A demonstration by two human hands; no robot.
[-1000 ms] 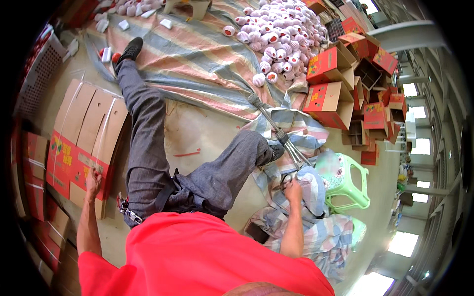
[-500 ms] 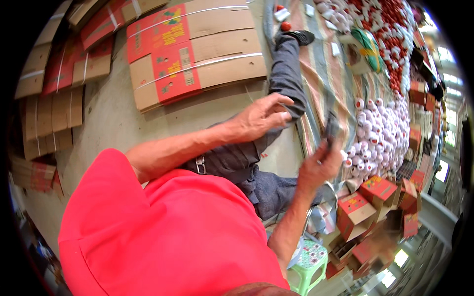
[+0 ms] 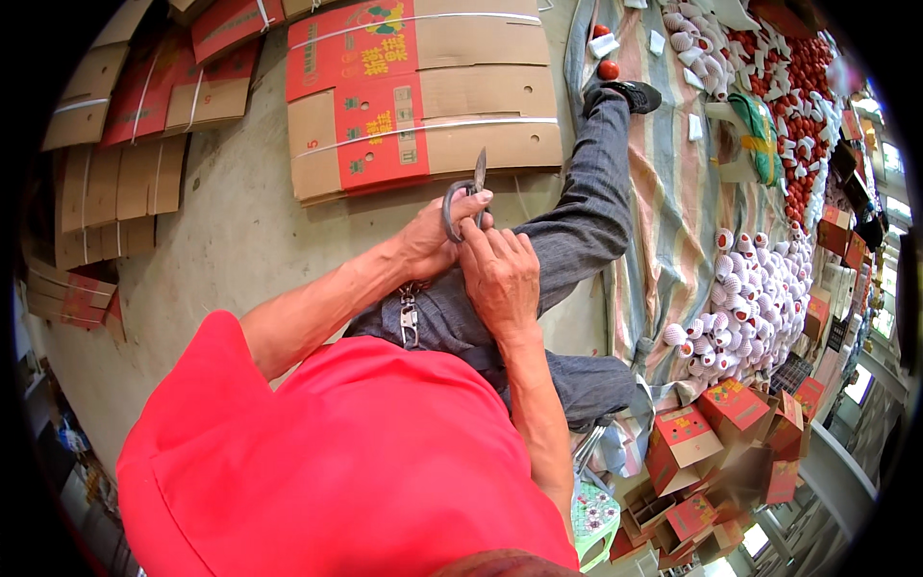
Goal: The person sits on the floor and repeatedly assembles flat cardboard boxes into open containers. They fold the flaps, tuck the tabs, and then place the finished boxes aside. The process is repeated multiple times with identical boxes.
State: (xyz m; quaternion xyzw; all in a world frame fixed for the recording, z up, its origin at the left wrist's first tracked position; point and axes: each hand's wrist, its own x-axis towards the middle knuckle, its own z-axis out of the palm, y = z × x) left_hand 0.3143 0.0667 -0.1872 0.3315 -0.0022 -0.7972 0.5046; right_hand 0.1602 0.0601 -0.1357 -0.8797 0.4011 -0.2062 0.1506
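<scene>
1. Beneath you spreads a greyish floor (image 3: 231, 240).
2. On your right, a striped sheet (image 3: 663, 192) covers part.
3. A green stool (image 3: 596, 512) stands at your right.
4. Bright windows (image 3: 860, 385) glare at your far right.

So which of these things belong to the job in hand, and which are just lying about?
Seemingly in the job:
scissors, at the left hand and right hand
probably the strapped flat cartons just beyond

Apparently lying about:
netted fruit heap
striped sheet
red-and-tan boxes
green stool
</scene>
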